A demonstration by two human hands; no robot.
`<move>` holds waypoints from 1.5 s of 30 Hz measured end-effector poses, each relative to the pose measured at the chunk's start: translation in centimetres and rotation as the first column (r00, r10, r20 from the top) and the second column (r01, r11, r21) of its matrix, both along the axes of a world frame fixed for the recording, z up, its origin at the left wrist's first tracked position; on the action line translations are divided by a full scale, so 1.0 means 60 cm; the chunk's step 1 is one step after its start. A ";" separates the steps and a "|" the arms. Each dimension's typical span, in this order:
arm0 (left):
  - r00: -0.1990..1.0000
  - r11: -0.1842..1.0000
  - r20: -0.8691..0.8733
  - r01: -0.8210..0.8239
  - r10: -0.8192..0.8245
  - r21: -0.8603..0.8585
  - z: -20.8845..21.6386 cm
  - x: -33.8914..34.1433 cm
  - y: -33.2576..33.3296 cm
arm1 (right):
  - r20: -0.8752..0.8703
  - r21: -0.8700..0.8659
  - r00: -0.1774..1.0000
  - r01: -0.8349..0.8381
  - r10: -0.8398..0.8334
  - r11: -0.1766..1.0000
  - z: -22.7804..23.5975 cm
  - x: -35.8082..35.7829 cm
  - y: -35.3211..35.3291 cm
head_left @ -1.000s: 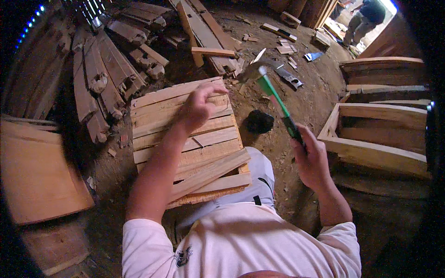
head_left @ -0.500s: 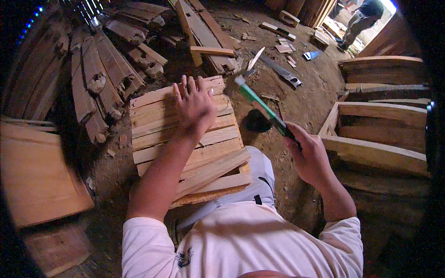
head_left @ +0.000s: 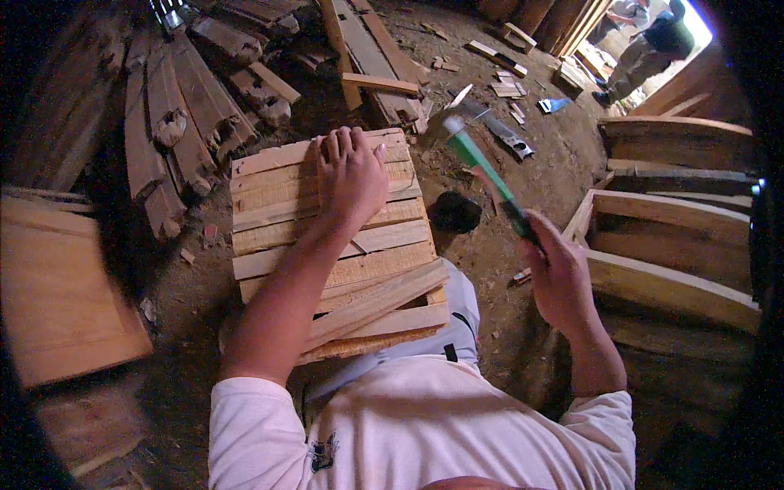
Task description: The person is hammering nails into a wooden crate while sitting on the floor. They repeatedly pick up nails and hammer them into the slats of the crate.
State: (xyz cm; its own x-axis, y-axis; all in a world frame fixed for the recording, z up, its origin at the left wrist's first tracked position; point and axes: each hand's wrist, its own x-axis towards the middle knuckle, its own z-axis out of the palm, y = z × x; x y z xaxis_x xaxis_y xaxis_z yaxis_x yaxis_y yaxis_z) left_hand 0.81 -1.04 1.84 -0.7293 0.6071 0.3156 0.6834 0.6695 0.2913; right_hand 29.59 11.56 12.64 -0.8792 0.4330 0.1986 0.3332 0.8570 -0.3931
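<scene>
On my lap lies a wooden crate (head_left: pixel 273 211) faced with pale slats. My left hand (head_left: pixel 353 173) is at its far edge, fingers bent together over the end slat. A loose slat (head_left: pixel 384 302) rests slantwise across the near end, beside a gap in the facing. My right hand (head_left: pixel 559 265) is wrapped around the dark lower grip of a hammer (head_left: pixel 490 173) with a green handle. Raised to the right of the crate, the hammer points up and to the left, apart from the wood; its head is blurred.
Old boards (head_left: pixel 184 114) are piled at the far left. Curved wooden frames (head_left: pixel 670 208) stand on the right. A handsaw (head_left: pixel 506 135), a blue-handled tool (head_left: pixel 554 104) and wood scraps lie on the dirt floor. Two people (head_left: pixel 653 41) are by the bright doorway.
My left hand's fingers have gone from spread to bent together over the far slat. The hammer and my right hand have shifted slightly right. A second person shows in the doorway.
</scene>
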 end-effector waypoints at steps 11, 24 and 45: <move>0.993 0.998 -0.117 -0.021 0.027 0.055 -0.024 -0.004 0.002 | 0.081 -0.074 0.992 0.098 -0.092 0.992 0.046 -0.016 -0.014; 0.993 0.997 -0.116 -0.009 0.018 0.078 -0.016 -0.001 0.002 | -0.069 -0.117 0.987 0.137 -0.145 0.984 0.009 -0.009 -0.024; 0.993 0.997 -0.113 -0.017 0.026 0.080 -0.028 -0.007 0.006 | -0.175 -0.079 0.976 0.113 -0.126 0.990 -0.018 0.015 -0.021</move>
